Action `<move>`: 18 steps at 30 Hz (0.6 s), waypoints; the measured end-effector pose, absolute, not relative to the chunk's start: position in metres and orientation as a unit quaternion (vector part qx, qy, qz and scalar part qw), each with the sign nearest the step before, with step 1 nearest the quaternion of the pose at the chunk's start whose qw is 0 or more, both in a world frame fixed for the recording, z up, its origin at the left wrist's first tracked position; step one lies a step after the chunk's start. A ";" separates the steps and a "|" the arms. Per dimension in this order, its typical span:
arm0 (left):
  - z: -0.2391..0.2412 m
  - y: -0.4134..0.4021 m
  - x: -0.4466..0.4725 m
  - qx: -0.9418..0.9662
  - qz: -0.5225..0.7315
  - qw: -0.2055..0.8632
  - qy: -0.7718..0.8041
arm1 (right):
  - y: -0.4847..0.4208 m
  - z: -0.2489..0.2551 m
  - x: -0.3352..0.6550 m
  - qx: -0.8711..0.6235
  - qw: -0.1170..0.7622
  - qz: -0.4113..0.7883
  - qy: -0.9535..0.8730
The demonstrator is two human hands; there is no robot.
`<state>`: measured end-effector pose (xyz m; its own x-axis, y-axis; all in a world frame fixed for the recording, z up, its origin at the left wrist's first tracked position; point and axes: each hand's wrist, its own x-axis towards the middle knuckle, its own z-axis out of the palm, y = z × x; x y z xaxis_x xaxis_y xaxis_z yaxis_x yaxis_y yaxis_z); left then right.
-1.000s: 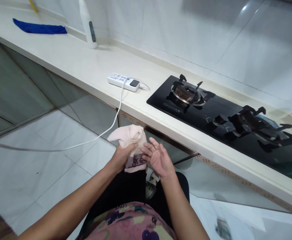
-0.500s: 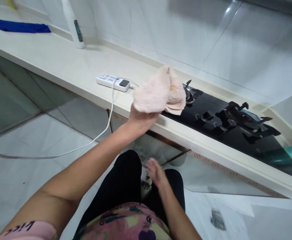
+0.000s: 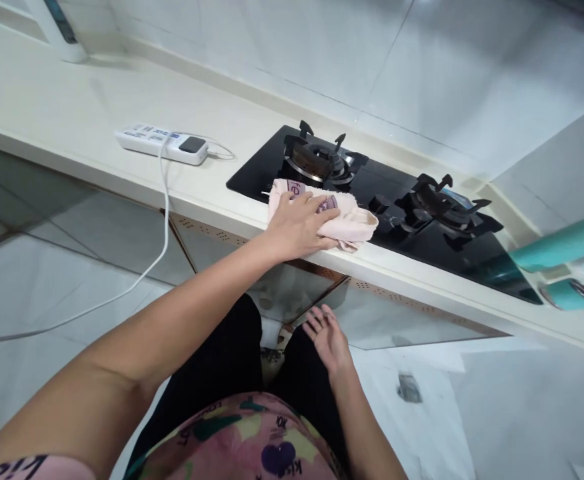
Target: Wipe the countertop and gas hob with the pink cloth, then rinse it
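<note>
A folded pale pink towel (image 3: 355,223) with purple lettering lies on the front edge of the black gas hob (image 3: 372,177). My left hand (image 3: 299,223) holds it from above, fingers spread over the cloth and pressing it down. Just behind the towel stands the left burner (image 3: 312,163) with its pan supports. Low in front of the cabinets, near my knee, hangs my right hand (image 3: 327,337). Its fingers are loosely apart and nothing is in them.
A white power strip (image 3: 162,143) with a trailing white cord (image 3: 165,220) rests on the counter (image 3: 72,100) left of the hob. Further left stands a white bottle (image 3: 59,33). Teal cylinders (image 3: 567,243) are at the right end, and the right burner (image 3: 447,207) has raised supports.
My left hand has brought the towel down from above the counter onto the hob's front edge. My right hand stays low, its fingers more spread. The view has shifted right.
</note>
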<state>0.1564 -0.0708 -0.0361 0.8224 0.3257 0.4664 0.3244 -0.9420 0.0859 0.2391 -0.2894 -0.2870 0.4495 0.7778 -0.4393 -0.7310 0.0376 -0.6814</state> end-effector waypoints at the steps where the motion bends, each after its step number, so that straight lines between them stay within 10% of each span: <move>1: -0.036 -0.071 0.157 0.954 0.246 -0.001 0.170 | -0.308 -0.287 0.231 -0.427 0.707 0.563 -0.036; 5: -0.036 -0.073 0.159 0.957 0.235 -0.014 0.170 | -0.375 -0.302 0.220 -0.356 0.610 0.707 -0.034; 12: -0.038 -0.072 0.159 0.952 0.260 -0.013 0.163 | -0.400 -0.302 0.346 -0.537 0.771 0.322 0.121; 18: -0.037 -0.072 0.159 0.953 0.250 -0.031 0.166 | -0.357 -0.312 0.249 -0.410 0.742 0.530 -0.009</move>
